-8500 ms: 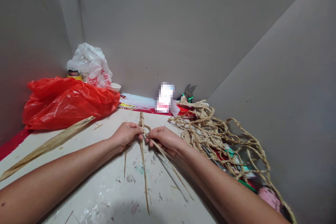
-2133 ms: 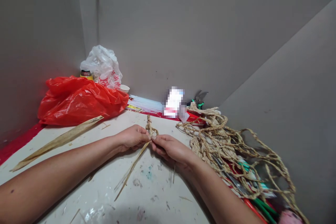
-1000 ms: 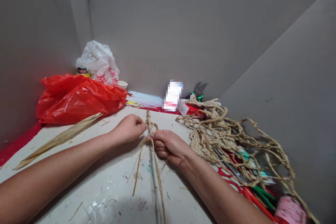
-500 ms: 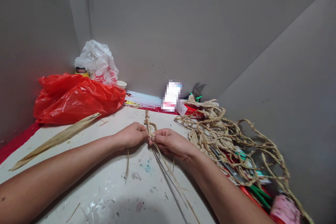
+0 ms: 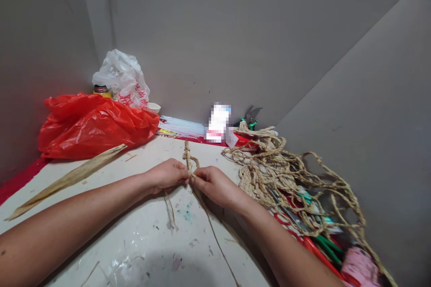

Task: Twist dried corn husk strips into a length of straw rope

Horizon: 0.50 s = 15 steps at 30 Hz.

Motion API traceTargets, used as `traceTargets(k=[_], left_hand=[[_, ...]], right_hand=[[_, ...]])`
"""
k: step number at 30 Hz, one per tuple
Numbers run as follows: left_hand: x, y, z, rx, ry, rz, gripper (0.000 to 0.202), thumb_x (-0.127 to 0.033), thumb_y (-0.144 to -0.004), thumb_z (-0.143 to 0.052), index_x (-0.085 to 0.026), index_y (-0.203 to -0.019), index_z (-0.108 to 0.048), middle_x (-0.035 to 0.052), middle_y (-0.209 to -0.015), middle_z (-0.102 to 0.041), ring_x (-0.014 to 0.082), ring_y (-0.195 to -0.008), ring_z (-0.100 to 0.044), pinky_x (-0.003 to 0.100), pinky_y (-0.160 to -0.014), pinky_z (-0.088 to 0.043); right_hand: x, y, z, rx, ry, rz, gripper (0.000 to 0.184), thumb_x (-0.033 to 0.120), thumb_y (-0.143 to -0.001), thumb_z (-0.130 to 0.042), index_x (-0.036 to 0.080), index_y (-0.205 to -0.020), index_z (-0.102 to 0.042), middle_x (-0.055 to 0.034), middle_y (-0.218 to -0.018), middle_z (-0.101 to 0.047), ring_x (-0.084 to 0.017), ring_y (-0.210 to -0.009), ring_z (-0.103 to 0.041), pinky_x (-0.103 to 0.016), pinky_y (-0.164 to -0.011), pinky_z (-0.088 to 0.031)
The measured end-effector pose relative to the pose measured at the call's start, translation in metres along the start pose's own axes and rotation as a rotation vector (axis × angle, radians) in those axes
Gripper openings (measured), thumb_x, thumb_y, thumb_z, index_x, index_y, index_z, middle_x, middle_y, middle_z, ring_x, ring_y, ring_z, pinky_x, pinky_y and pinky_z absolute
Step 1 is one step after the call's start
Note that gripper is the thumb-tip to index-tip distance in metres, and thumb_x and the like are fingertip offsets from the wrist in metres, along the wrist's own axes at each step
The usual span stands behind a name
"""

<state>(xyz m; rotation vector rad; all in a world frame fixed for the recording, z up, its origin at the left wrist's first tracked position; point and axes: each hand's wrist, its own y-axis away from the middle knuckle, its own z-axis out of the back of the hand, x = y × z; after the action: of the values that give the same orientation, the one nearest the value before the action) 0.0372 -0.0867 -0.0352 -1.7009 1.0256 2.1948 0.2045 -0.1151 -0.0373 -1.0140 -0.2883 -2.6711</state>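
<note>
Between my two hands a short braided straw cord (image 5: pixel 187 154) stands up over the white table, with a small loop on its right side. My left hand (image 5: pixel 169 175) pinches its lower end from the left. From the right, my right hand (image 5: pixel 213 184) closes thumb and fingers on the same spot, and the fingertips nearly meet. A long thin strand (image 5: pixel 215 237) trails from there toward me across the tabletop. Shorter loose strands (image 5: pixel 171 208) hang below my left hand. To the left lies a dry, flat leaf strip (image 5: pixel 67 182).
A heap of braided straw rope (image 5: pixel 279 179) covers the right side, over scissors and a pink roll (image 5: pixel 360 267). Pruning shears (image 5: pixel 251 119) and a blurred-out phone (image 5: pixel 218 122) stand at the back wall. A red plastic bag (image 5: pixel 97 125) sits back left, a white bag (image 5: pixel 123 76) behind it.
My right hand has shifted slightly left, its fingers closing nearer the cord's lower end. The trailing strands have swung, and one long strand now shows clearly. The view has turned slightly.
</note>
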Motion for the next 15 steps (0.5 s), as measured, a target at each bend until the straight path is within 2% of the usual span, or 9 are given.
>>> traceTargets(k=[4, 7, 10, 15], left_hand=[[0.004, -0.002, -0.004, -0.078, -0.04, -0.06, 0.017, -0.024, -0.068, -0.052, -0.015, -0.054, -0.05, -0.0079, -0.038, -0.033, 0.0042, -0.036, -0.021, 0.023, -0.041, -0.011], [0.007, -0.003, -0.006, -0.1, -0.017, -0.11, 0.016, -0.021, -0.067, -0.052, -0.014, -0.053, -0.051, -0.0064, -0.042, -0.039, 0.0038, -0.039, -0.024, 0.022, -0.042, -0.014], [0.007, -0.002, -0.007, -0.085, 0.057, -0.088, 0.018, -0.02, -0.068, -0.049, -0.016, -0.05, -0.047, -0.0073, -0.038, -0.035, 0.0041, -0.035, -0.021, 0.024, -0.04, -0.011], [0.002, 0.004, -0.009, -0.056, 0.204, -0.005, 0.025, -0.02, -0.069, -0.048, -0.019, -0.047, -0.035, -0.0081, -0.036, -0.028, 0.004, -0.032, -0.017, 0.025, -0.037, -0.008]], right_hand=[[0.007, 0.004, 0.008, 0.003, 0.098, -0.019, 0.022, 0.021, -0.076, -0.045, 0.016, -0.055, -0.048, 0.0022, -0.053, -0.046, -0.011, -0.054, -0.039, -0.023, -0.05, -0.026], [0.015, 0.006, 0.01, 0.034, 0.014, -0.051, 0.022, 0.018, -0.076, -0.044, 0.016, -0.056, -0.049, 0.0022, -0.053, -0.046, -0.01, -0.053, -0.039, -0.022, -0.05, -0.027], [0.022, 0.009, 0.003, 0.046, -0.047, -0.071, 0.026, 0.021, -0.08, -0.041, 0.015, -0.058, -0.054, 0.0014, -0.052, -0.048, -0.011, -0.051, -0.04, -0.023, -0.049, -0.028], [0.029, 0.015, -0.014, -0.059, 0.212, -0.071, 0.031, 0.025, -0.085, -0.04, 0.016, -0.063, -0.059, -0.0068, -0.061, -0.062, -0.015, -0.055, -0.05, -0.026, -0.052, -0.027]])
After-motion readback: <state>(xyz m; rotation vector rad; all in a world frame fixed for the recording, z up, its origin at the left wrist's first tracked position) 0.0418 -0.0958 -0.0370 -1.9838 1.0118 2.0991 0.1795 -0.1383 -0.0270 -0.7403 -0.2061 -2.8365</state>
